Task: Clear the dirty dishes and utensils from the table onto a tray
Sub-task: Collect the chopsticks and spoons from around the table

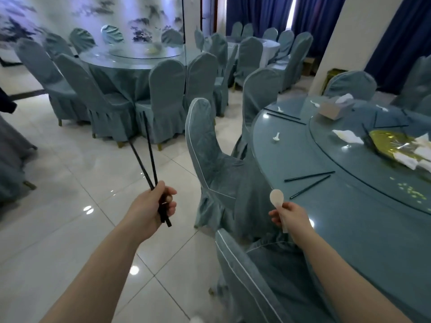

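Note:
My left hand point(155, 206) grips a pair of black chopsticks point(147, 155) over the tiled floor, their tips spread and pointing up and away. My right hand point(290, 216) holds a white ceramic spoon point(277, 198) by its handle, bowl upward, at the near edge of the round blue-grey table point(349, 229). On the table lie another pair of black chopsticks point(309, 180), a small white spoon point(276, 137), and more chopsticks point(285, 117) farther back. No tray is in view.
A turntable point(345, 159) on the table carries a gold plate point(391, 143) with crumpled napkins, a tissue box point(335, 108) and food crumbs point(411, 193). Covered chairs point(210, 159) stand between me and the table; another set table point(140, 57) stands behind. A white pillar point(345, 36) rises at the right.

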### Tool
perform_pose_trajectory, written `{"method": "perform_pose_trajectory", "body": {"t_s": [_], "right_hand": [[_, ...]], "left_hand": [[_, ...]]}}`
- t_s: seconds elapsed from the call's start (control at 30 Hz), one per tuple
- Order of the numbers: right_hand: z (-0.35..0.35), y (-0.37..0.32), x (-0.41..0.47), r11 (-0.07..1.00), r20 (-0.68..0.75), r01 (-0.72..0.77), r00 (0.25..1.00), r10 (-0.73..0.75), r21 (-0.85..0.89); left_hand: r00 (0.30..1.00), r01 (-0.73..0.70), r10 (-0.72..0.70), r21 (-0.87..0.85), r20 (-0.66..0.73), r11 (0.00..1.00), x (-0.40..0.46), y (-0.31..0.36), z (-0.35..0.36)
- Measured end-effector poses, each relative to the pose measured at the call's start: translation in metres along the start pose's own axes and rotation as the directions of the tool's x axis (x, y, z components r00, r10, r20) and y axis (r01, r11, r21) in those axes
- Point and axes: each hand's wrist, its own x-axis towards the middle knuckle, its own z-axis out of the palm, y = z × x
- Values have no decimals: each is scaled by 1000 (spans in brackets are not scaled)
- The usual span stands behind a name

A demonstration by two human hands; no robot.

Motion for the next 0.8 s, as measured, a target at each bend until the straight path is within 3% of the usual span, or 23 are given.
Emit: {"method": "perform_pose_trajectory", "body": {"t_s": [0.23, 0.5, 0.7, 0.8], "right_hand": [[40, -23, 83, 995, -159, -56, 986, 42, -83], [67, -54, 134, 990, -325, -125, 940, 99, -60], [95, -51, 151, 966, -486, -257, 846, 219, -12], [109, -47, 157, 954, -572, -297, 776, 266, 41]], "left_hand": [[982, -29, 8, 111, 187, 993, 115, 50, 9], [945, 15, -87, 223, 316, 975, 229, 92, 31], [894, 71, -192, 295, 406, 953, 308, 124, 51], [832, 81, -239, 317, 500, 945, 342, 135, 70]]}}
